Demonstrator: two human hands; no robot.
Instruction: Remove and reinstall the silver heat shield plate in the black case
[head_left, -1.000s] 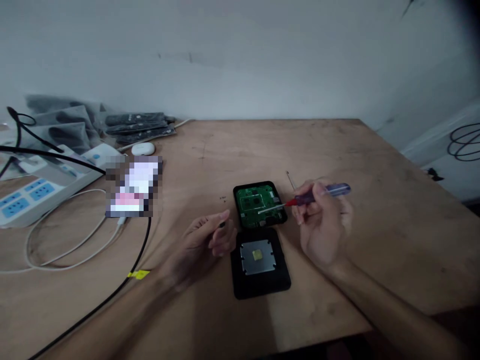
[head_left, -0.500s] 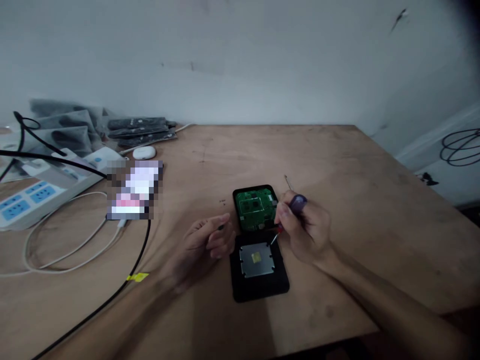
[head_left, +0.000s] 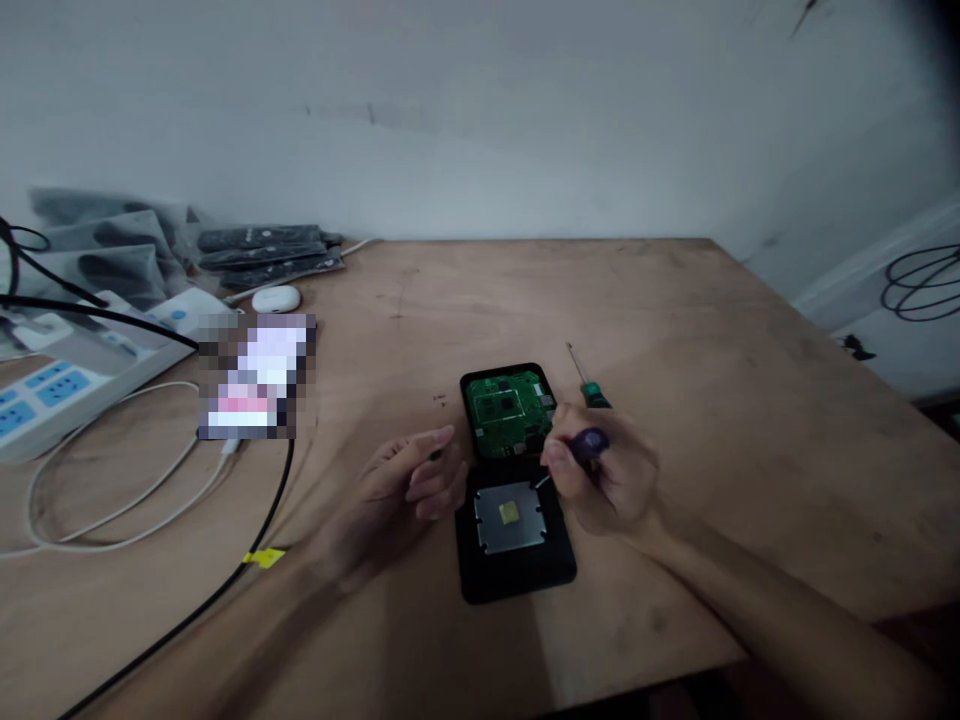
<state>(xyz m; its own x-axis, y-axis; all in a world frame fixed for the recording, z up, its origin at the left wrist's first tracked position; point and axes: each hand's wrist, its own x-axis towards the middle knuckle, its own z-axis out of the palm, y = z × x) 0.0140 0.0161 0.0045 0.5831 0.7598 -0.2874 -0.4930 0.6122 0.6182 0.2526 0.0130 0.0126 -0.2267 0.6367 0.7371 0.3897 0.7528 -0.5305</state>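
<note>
My left hand was half curled, couldn't tell if it was pinching anything. Next, the black case had a green circuit board in it, and the black cover just below held a metal plate with a yellow pad. My right hand was clamped round a purple screwdriver, tip near the plate's corner.

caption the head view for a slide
Right hand holds a purple screwdriver near a metal plate's corner, a green circuit board beyond.

Right fingers hide part of the screwdriver.
</note>
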